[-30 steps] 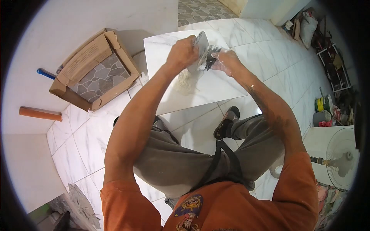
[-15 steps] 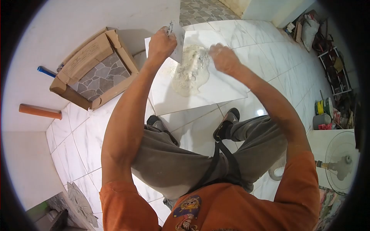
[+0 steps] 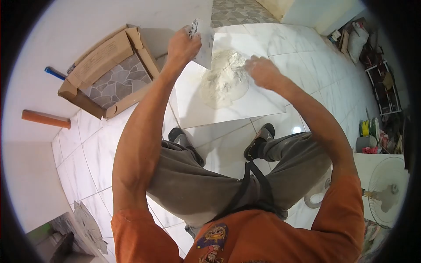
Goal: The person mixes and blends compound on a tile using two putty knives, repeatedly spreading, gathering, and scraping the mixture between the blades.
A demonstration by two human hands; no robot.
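Note:
My left hand (image 3: 183, 46) is closed around the handle of a flat trowel (image 3: 204, 49). The trowel's broad, pale blade hangs to the right of the fingers, beside the mound. A wet, off-white mound of powder and paste (image 3: 224, 81) spreads over a white marbled tile (image 3: 258, 103) lying on the floor before my feet. At the mound's right edge is my right hand (image 3: 265, 73), its whitened fingers curled together and pointing at the powder. What those fingers hold, if anything, is hidden.
An open cardboard box frame (image 3: 98, 65) leans at the left wall near a blue-handled tool (image 3: 55, 73) and an orange tube (image 3: 46, 119). A fan (image 3: 388, 193) stands at right. Buckets (image 3: 369, 128), a sack (image 3: 358, 41) and a white rack (image 3: 383, 87) line the right side.
My right hand has shifted slightly right and down, and its fingers look less blurred. The left hand with the trowel has risen slightly. The view has shifted a little.

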